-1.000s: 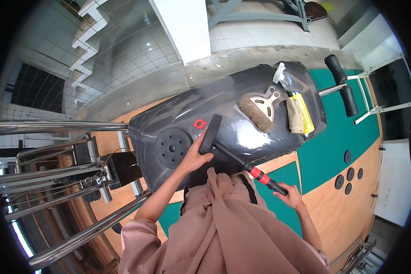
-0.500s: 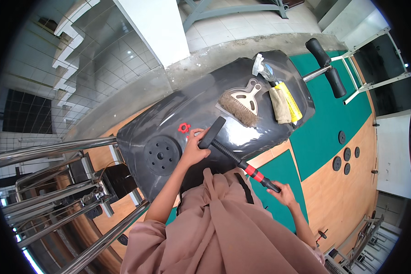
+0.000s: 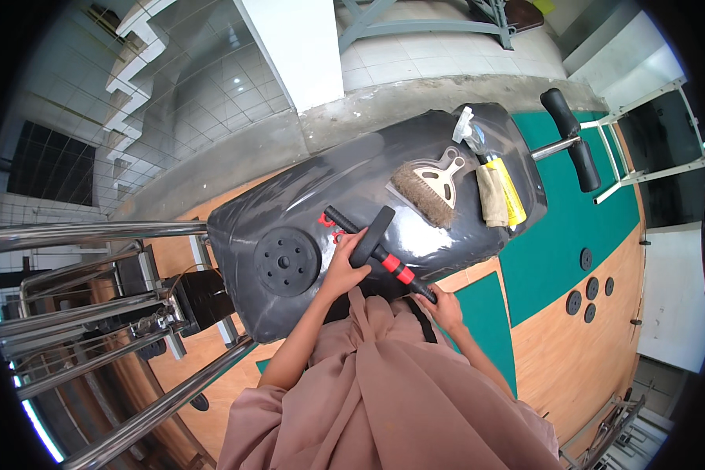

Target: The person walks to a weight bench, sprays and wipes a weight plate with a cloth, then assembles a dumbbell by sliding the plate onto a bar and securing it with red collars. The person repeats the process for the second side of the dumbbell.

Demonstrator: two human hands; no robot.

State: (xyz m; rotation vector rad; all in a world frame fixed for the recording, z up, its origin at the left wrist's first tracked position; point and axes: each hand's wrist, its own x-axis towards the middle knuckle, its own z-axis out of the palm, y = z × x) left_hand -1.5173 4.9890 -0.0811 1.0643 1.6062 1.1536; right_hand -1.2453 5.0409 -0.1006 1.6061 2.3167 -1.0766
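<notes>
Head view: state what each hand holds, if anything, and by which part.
The left hand holds the black plate by its near rim; the right hand holds the black-and-red bar by its threaded end nearest the person.

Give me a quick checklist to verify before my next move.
1. Left hand holding a plate: ok.
2. Right hand gripping the bar: ok.
3. Bar passing through that plate: ok, it shows on both sides.
4. Other plate lying flat on the bench: ok.
5. Red nuts clear of the bar: cannot tell, they overlap.
6. Bench clear of brush and cloth: not ok, both lie there.
</notes>
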